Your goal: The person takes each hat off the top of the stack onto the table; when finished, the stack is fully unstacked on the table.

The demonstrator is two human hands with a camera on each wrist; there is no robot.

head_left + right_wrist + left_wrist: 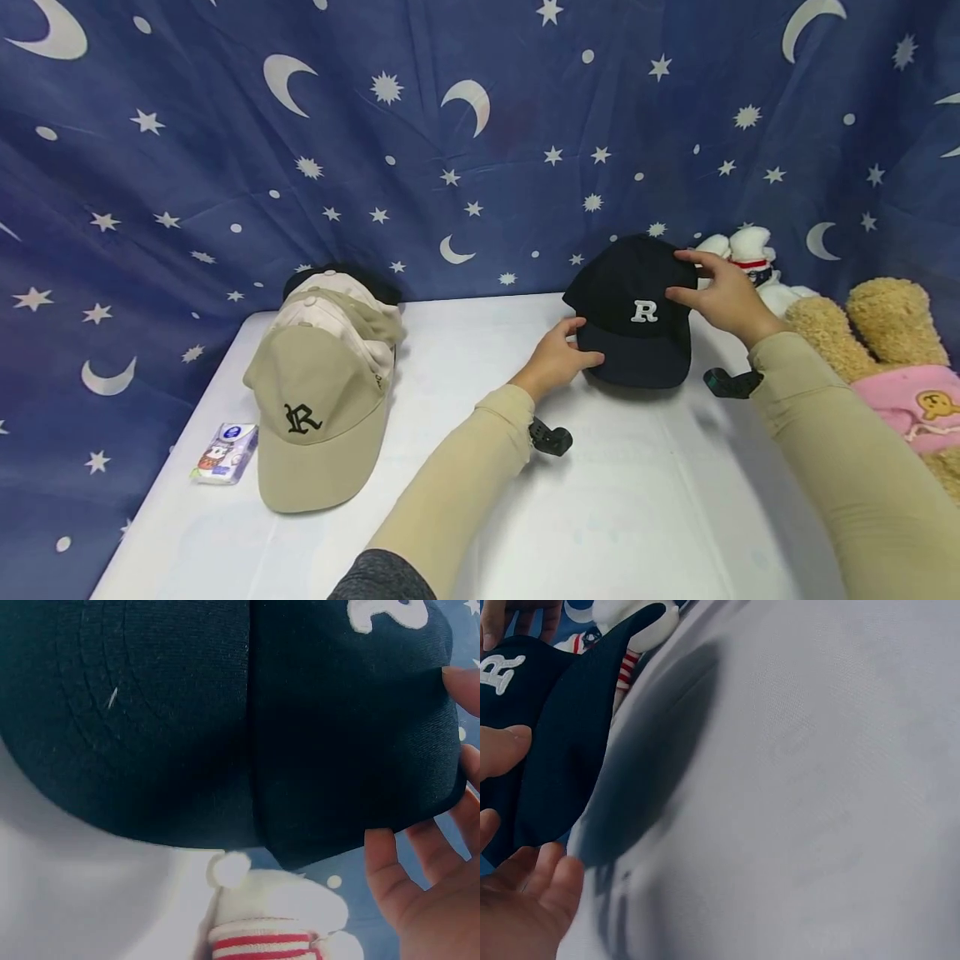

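Matt, finely ribbed cloth cap (628, 321)

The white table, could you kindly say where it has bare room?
Bare patches lie between the stacked caps and left hand, and between the left sleeve and right sleeve. Crowded: around the dark cap, white plush and teddy bear; at left, a packet beside the stacked caps.

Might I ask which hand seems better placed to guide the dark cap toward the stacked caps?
Probably the left hand: it holds the dark cap by the side nearer the stacked caps; the right hand holds the opposite side, near the white plush toy.
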